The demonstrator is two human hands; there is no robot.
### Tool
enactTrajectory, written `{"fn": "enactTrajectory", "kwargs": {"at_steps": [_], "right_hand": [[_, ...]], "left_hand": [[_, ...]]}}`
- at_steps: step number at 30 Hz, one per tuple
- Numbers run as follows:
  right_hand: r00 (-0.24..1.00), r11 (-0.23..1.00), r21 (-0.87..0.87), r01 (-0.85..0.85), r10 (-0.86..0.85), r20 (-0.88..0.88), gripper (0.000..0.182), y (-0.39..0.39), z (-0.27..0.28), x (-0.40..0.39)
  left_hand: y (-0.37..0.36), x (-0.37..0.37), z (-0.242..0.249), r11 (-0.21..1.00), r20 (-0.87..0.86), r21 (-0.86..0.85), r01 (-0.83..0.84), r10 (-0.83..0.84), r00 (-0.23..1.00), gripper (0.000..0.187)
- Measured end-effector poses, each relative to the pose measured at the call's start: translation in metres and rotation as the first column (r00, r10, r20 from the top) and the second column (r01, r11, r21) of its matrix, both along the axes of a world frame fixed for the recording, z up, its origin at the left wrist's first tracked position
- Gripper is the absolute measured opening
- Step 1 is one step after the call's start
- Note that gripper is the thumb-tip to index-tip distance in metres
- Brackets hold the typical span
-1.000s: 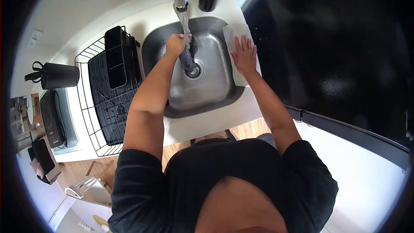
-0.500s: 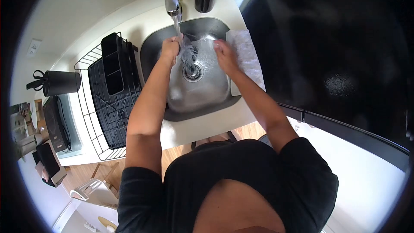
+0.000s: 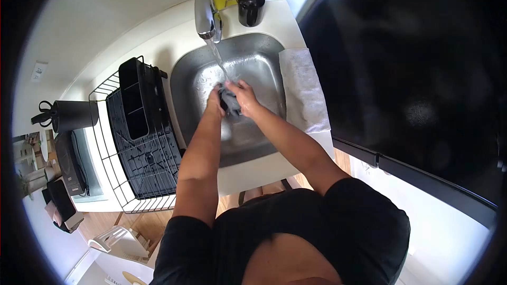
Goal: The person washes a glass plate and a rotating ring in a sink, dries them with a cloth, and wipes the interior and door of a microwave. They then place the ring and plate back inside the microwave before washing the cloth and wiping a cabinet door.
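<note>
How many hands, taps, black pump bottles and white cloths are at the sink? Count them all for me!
Bare hands: 2 (left hand, right hand)
Shiny silver metal tap: 1
Round black pump bottle: 1
White rectangular cloth: 1
Total: 5

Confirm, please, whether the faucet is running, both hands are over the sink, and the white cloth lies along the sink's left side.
Not quite: the white cloth lies along the right side of the sink, as the head view shows. The rest is right: the faucet is running, with the left hand and right hand over the sink.
</note>
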State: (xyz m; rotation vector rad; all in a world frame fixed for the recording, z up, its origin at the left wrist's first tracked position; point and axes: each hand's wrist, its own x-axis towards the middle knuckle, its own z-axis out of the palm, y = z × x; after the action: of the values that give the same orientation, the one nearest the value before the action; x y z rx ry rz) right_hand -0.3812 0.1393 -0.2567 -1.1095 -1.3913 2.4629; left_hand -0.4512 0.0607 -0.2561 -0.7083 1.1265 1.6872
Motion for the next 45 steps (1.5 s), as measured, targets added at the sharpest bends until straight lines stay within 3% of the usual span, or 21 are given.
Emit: {"fn": "enactTrajectory", "kwargs": {"at_steps": [1, 2, 4, 7, 10, 13, 15, 19, 22, 23, 24, 26, 27, 29, 30, 32, 34, 36, 39, 41, 45], "right_hand": [[1.000, 0.956, 0.294, -0.013, 0.019, -0.018, 0.035, -0.010, -0.001, 0.005], [0.994, 0.864, 0.492, -0.106, 0.106, 0.029, 0.033, -0.015, 0.025, 0.010], [0.991, 0.667, 0.736, -0.116, 0.129, 0.040, 0.034, -0.026, 0.051, 0.010], [0.962, 0.577, 0.785, -0.228, 0.009, 0.273, 0.035, -0.001, 0.027, -0.010], [0.924, 0.659, 0.735, -0.161, -0.162, 0.347, 0.036, 0.029, -0.003, -0.024], [0.969, 0.711, 0.697, -0.087, -0.103, 0.226, 0.045, 0.007, -0.009, -0.018], [0.981, 0.736, 0.675, -0.060, -0.080, 0.175, 0.045, -0.008, -0.004, -0.010], [0.954, 0.676, 0.702, -0.225, 0.007, 0.300, 0.042, 0.007, -0.034, -0.019], [0.896, 0.571, 0.762, -0.306, -0.097, 0.433, 0.046, 0.037, -0.038, -0.025], [0.890, 0.588, 0.711, -0.386, 0.035, 0.454, 0.045, 0.049, -0.036, -0.027], [0.870, 0.589, 0.661, -0.465, 0.164, 0.466, 0.044, 0.059, -0.034, -0.029], [0.885, 0.579, 0.671, -0.462, 0.253, 0.391, 0.046, 0.071, -0.036, -0.032], [0.888, 0.576, 0.678, -0.457, 0.337, 0.312, 0.049, 0.074, -0.037, -0.030], [0.753, 0.571, 0.491, -0.658, 0.480, 0.451, 0.058, 0.076, 0.016, -0.022], [0.784, 0.688, 0.382, -0.617, 0.491, 0.381, 0.057, 0.075, 0.026, -0.015], [0.871, 0.831, 0.278, -0.482, 0.418, 0.260, 0.043, 0.065, 0.058, 0.003], [0.852, 0.794, 0.311, -0.521, 0.464, 0.242, 0.039, 0.071, 0.067, 0.016], [0.831, 0.759, 0.339, -0.557, 0.509, 0.226, 0.034, 0.078, 0.072, 0.034], [0.958, 0.934, 0.235, -0.267, 0.231, 0.171, 0.036, 0.084, 0.070, 0.055], [0.977, 0.978, 0.202, 0.041, -0.082, 0.197, 0.038, 0.083, 0.052, 0.064], [0.952, 0.999, 0.031, 0.020, -0.029, 0.305, 0.040, 0.066, 0.018, 0.065]], "left_hand": [[-0.001, 0.005, -0.028, 0.998, -0.015, -0.010, 0.064, -0.064, 0.998, 0.043], [-0.007, 0.001, -0.065, 0.933, -0.081, 0.304, 0.192, -0.175, 0.981, 0.043], [-0.002, 0.006, -0.067, 0.952, -0.065, 0.289, 0.099, -0.083, 0.994, 0.042], [0.017, 0.029, -0.063, 0.961, -0.019, 0.232, -0.152, 0.161, 0.987, 0.040], [0.038, 0.023, -0.026, 0.981, -0.084, 0.111, -0.159, 0.169, 0.982, 0.043], [0.031, 0.005, -0.041, 0.978, -0.126, 0.100, -0.184, 0.196, 0.973, 0.047], [0.017, 0.000, -0.032, 0.996, -0.101, -0.076, -0.048, 0.040, 0.994, 0.045], [0.028, 0.010, -0.070, 0.976, -0.212, -0.200, -0.088, 0.045, 0.976, 0.038], [0.022, 0.015, -0.013, 0.970, -0.188, -0.226, -0.086, 0.043, 0.981, 0.043], [0.020, 0.015, -0.010, 0.971, -0.215, -0.214, -0.106, 0.059, 0.975, 0.048], [0.015, 0.014, -0.012, 0.910, -0.364, -0.408, -0.081, -0.080, 0.928, 0.063], [0.003, 0.009, -0.016, 0.761, -0.308, -0.637, 0.125, -0.400, 0.863, 0.087], [-0.001, 0.011, -0.019, 0.589, -0.225, -0.774, 0.235, -0.602, 0.767, 0.095], [-0.001, 0.020, -0.039, 0.491, -0.304, -0.829, 0.267, -0.797, 0.521, 0.111], [0.001, 0.024, -0.064, 0.598, -0.470, -0.775, 0.202, -0.760, 0.448, 0.117], [0.010, 0.029, -0.061, 0.609, -0.493, -0.748, 0.263, -0.776, 0.394, 0.116], [0.015, 0.033, -0.060, 0.611, -0.515, -0.722, 0.326, -0.788, 0.337, 0.114], [0.015, 0.037, -0.059, 0.766, -0.593, -0.513, 0.387, -0.642, 0.486, 0.101], [0.015, 0.046, -0.065, 0.908, -0.639, -0.323, 0.268, -0.418, 0.645, 0.085], [0.011, 0.059, -0.003, 0.992, -0.530, -0.115, 0.046, -0.101, 0.842, 0.076], [-0.005, 0.085, 0.048, 0.993, -0.672, 0.004, 0.121, -0.087, 0.735, 0.082]]}}
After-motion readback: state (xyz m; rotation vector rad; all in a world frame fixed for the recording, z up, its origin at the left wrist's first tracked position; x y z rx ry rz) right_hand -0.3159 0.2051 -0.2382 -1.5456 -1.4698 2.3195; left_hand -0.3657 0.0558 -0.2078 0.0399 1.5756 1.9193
